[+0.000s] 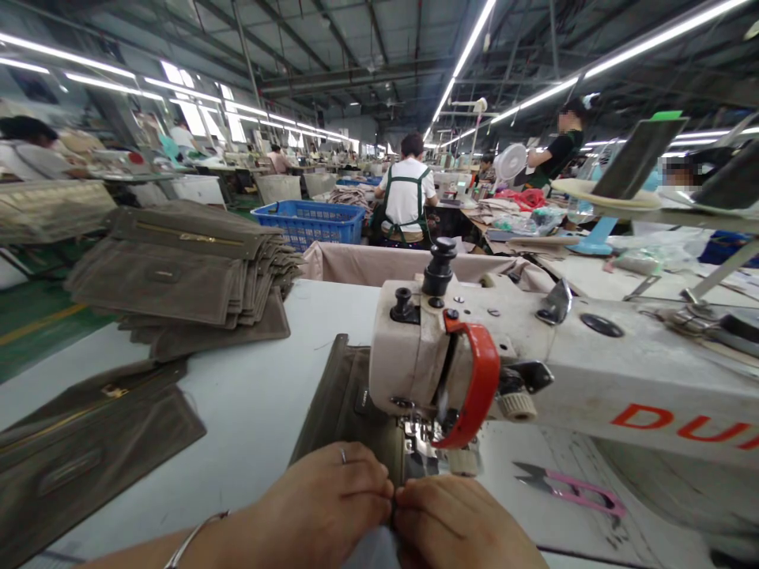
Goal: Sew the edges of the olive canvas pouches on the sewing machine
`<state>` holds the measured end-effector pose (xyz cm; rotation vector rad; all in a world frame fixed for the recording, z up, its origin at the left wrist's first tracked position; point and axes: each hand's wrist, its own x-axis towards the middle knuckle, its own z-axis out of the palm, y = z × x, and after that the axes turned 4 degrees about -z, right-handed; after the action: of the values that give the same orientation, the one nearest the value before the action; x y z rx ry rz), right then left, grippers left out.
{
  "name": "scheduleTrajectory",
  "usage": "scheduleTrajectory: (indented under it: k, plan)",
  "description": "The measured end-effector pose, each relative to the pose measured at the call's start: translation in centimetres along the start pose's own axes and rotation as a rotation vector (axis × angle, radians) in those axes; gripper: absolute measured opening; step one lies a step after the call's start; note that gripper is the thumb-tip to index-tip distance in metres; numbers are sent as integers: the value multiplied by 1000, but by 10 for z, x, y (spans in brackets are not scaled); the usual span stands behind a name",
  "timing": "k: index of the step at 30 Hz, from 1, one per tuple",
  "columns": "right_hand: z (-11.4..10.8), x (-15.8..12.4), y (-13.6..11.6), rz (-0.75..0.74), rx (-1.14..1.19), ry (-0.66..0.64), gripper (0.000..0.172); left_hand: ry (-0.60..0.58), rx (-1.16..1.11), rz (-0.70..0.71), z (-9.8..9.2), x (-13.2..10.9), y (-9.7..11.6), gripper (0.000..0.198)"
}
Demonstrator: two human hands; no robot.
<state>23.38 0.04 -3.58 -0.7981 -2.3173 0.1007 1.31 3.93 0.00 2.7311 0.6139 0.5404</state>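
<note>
An olive-brown fabric panel (337, 411) with a small label patch lies under the head of a white sewing machine (409, 348). Its right edge runs beside the metal presser foot (422, 442). Just in front of the foot, my left hand (332, 498), with a ring and a bracelet, pinches the near edge of the panel. My right hand (456, 521) grips the same edge, fingertips almost touching those of the left. A red guard (483, 379) curves in front of the needle area and partly hides it.
Pink thread snips (578, 490) lie on the machine bed at right. A pile of similar fabric pieces (178, 269) stands back left, and a zippered piece (88, 442) lies nearer. Beyond are a blue crate (314, 221), a seated person (406, 190) and thread cones (637, 158).
</note>
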Motion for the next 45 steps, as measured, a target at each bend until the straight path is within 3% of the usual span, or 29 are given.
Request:
scheduleTrajectory:
  k: [2, 7, 14, 17, 23, 30, 36, 45]
  plan:
    - [1, 3, 4, 9, 1, 7, 19, 12, 0, -3, 4, 2, -6, 20]
    - [-10, 13, 5, 89, 20, -138, 37, 47, 19, -7, 2, 6, -17, 23]
    - [-8, 14, 7, 144, -77, -170, 37, 0, 15, -82, -6, 18, -30, 22]
    - [-4, 15, 6, 140, -110, -147, 39, 6, 4, -83, -8, 24, -35, 22]
    - [-2, 14, 5, 88, -92, -71, 34, 126, 31, -52, -12, 34, -41, 22]
    - [0, 15, 6, 101, -42, -51, 35, 106, 55, -102, -12, 36, -44, 23]
    - [1, 20, 3, 85, -49, 66, 32, 93, 80, -108, -10, 33, -44, 22]
    - [-7, 24, 0, 104, -25, 3, 30, 21, 114, -226, -14, 37, -42, 19]
